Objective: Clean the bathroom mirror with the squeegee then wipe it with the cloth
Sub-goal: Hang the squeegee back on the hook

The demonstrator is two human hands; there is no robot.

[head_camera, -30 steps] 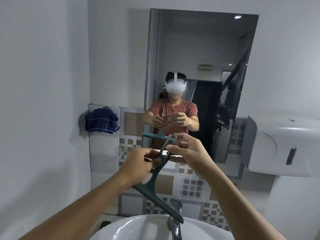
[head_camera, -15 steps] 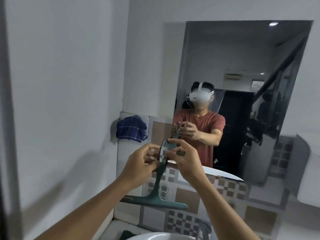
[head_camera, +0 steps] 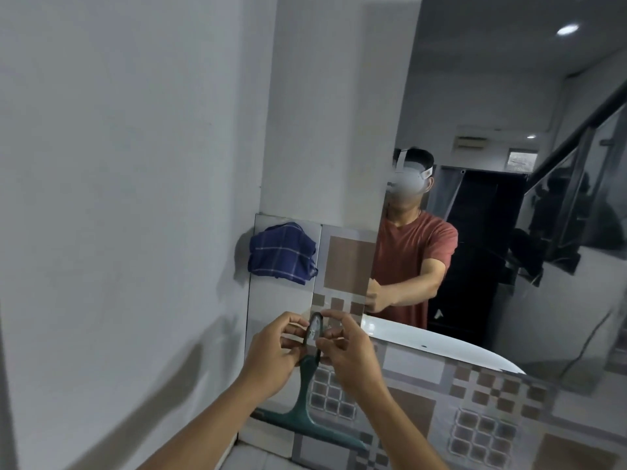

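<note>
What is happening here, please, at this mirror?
A person holds a green squeegee by the loop of its handle with both hands, the left hand and the right hand, blade hanging downward in front of the tiled wall. The blade is not on the mirror. A blue checked cloth hangs on the wall, untouched.

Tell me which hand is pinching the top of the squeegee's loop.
The right hand: its thumb and forefinger meet at the loop's top on the squeegee. The left hand grips the loop's side, lower down.
</note>
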